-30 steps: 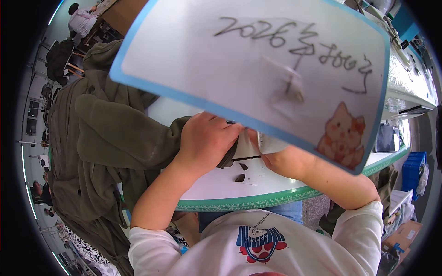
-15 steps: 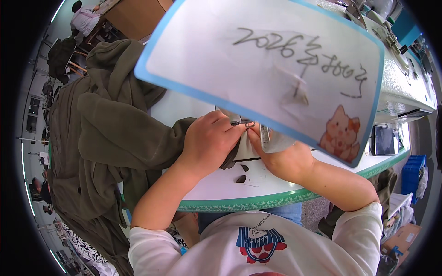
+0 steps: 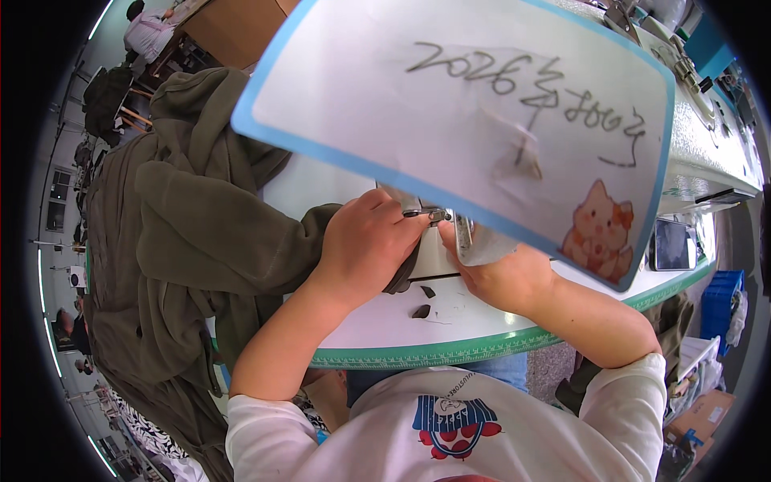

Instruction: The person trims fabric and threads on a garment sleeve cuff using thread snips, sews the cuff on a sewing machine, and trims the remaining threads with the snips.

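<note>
I see the olive green garment [image 3: 201,233] spread over the left part of the white table [image 3: 450,321], one end of it drawn under the left hand [image 3: 365,245] toward the metal presser foot [image 3: 430,214] of the sewing machine [image 3: 707,161]. I judge the step in hand to be feeding a seam. The left hand lies flat and pressed on the cloth; the right hand [image 3: 502,273] sits close beside it, but a white card with a blue border [image 3: 450,104] hides its fingers, so I cannot tell its grip. The next move calls for steady, even guiding. As for containers, a blue crate [image 3: 717,301] stands at far right, its contents unclear.
</note>
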